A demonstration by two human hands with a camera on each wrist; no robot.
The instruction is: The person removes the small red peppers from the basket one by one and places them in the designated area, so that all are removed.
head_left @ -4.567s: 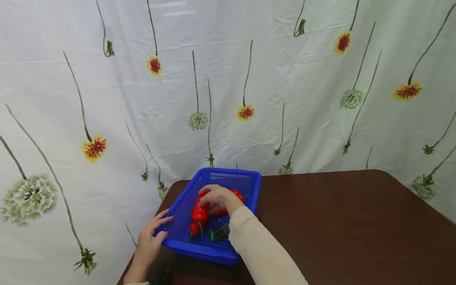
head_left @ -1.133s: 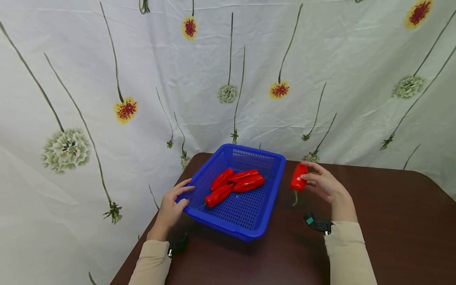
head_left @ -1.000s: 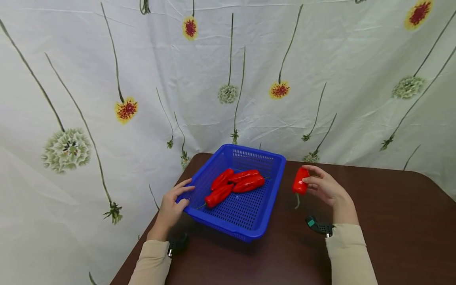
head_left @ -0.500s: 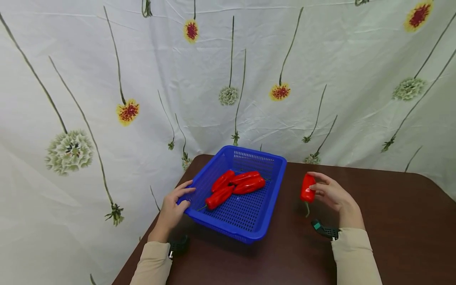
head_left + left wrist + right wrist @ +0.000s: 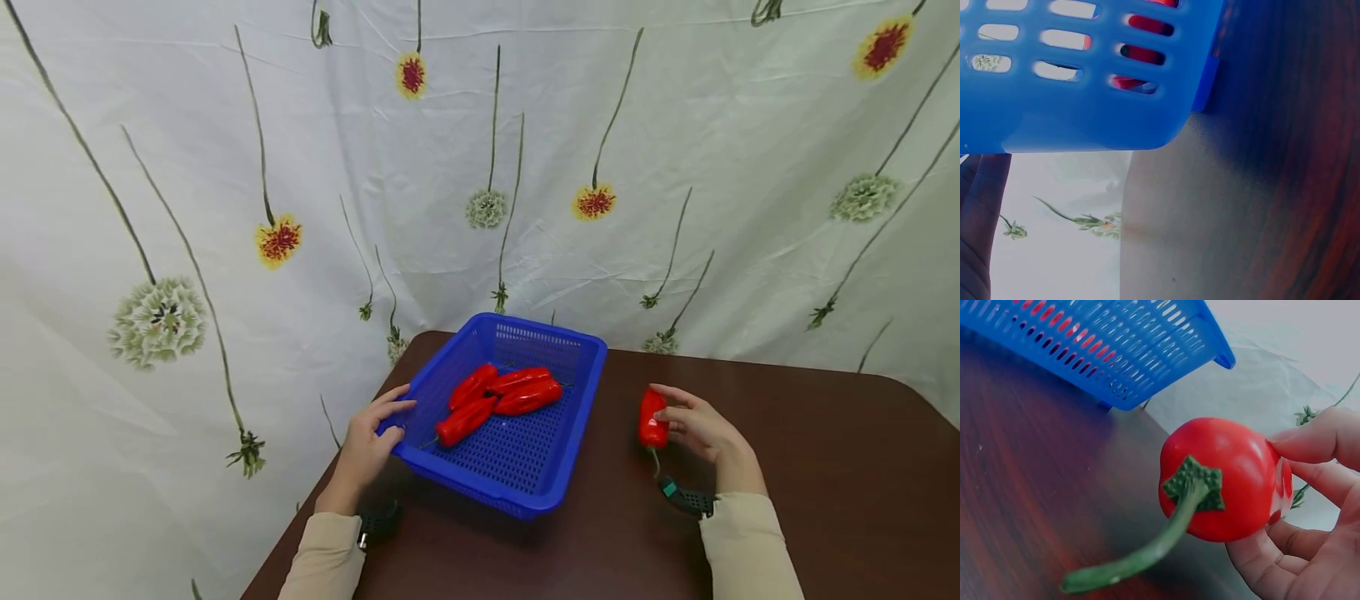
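Note:
My right hand (image 5: 705,429) pinches a red pepper (image 5: 652,418) between thumb and fingers, to the right of the blue basket (image 5: 487,492). In the right wrist view the pepper's (image 5: 1235,475) curved green stem points toward the camera. Whether it touches the table is hard to tell. My left hand (image 5: 365,446) holds the basket's left front rim, with fingers over the edge and the thumb on the near side. Several other red peppers (image 5: 528,397) lie inside on the mesh floor. Seen from the left wrist, the basket wall (image 5: 1085,119) hides most of them.
The dark brown table (image 5: 600,533) extends right and toward me. Behind it hangs a white cloth (image 5: 450,150) printed with flowers. A black wrist device (image 5: 686,497) is on the right wrist, another (image 5: 378,523) on the left.
Earlier my right hand was inside the basket among the peppers. It then came out to the right holding one, and has since moved lower and slightly right. The left hand stays on the rim.

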